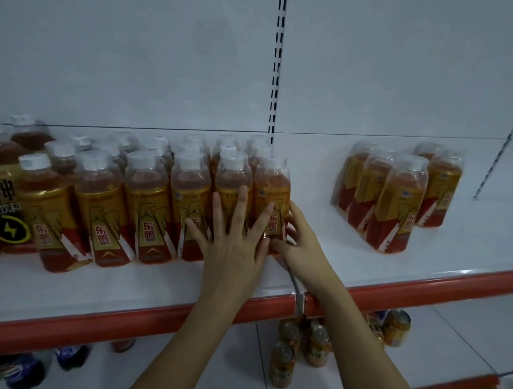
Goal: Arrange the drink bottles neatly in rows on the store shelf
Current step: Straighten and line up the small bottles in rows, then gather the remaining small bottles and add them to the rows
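Note:
Several orange drink bottles (104,211) with gold and red labels and white caps stand in rows on the white shelf (136,285). My left hand (230,239) lies flat with fingers spread against the fronts of the two rightmost front bottles. My right hand (297,236) curls around the lower right side of the rightmost bottle (273,182). A separate plastic-wrapped pack of the same bottles (395,198) stands apart on the shelf to the right, turned at an angle.
Larger dark bottles (2,185) with a black lightning label stand at the far left. The shelf has a red front edge (108,324). Below it are orange cans (301,347) and blue-capped bottles (23,374). A slotted upright (277,65) runs up the back wall.

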`<action>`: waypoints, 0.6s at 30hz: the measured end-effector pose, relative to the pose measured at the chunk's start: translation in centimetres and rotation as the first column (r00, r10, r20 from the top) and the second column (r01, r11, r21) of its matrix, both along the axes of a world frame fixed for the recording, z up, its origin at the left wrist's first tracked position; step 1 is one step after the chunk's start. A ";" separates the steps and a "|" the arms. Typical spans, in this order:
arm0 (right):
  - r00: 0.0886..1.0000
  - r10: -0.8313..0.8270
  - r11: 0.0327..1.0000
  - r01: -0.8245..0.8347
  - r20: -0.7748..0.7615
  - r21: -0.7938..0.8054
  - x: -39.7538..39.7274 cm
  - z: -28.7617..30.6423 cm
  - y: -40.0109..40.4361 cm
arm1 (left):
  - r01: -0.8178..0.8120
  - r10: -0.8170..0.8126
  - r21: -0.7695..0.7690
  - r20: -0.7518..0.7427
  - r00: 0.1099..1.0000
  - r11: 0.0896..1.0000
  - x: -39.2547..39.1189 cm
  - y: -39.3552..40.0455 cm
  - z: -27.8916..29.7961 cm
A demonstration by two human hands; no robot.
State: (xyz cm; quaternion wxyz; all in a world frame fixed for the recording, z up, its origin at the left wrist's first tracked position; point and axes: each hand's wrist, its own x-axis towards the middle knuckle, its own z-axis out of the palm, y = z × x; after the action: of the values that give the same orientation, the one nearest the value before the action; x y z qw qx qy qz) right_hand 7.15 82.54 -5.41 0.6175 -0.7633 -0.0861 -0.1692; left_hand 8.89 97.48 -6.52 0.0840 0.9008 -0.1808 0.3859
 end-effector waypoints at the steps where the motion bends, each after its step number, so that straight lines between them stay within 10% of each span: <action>1: 1.000 -0.004 1.000 0.004 -0.009 -0.016 0.1 -0.1 0.0 | 0.002 -0.002 -0.007 -0.001 1.000 1.000 0.0 -0.1 0.0; 11: 0.996 -0.087 0.996 0.087 -0.001 0.034 -0.1 0.0 0.2 | 0.096 -0.084 -0.099 0.120 0.989 0.990 -0.9 0.1 0.7; 18: 0.812 -0.418 0.906 0.402 0.406 0.129 -3.8 3.2 -6.7 | 0.470 -0.395 -0.260 0.292 0.871 0.844 -2.6 -4.3 2.3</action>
State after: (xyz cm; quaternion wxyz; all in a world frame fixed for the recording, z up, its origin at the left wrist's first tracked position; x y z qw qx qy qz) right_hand 3.36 75.80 -2.24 0.5464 -0.6969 -0.0486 -0.4619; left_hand 6.24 93.15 -4.22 0.2943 0.7599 -0.3233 0.4811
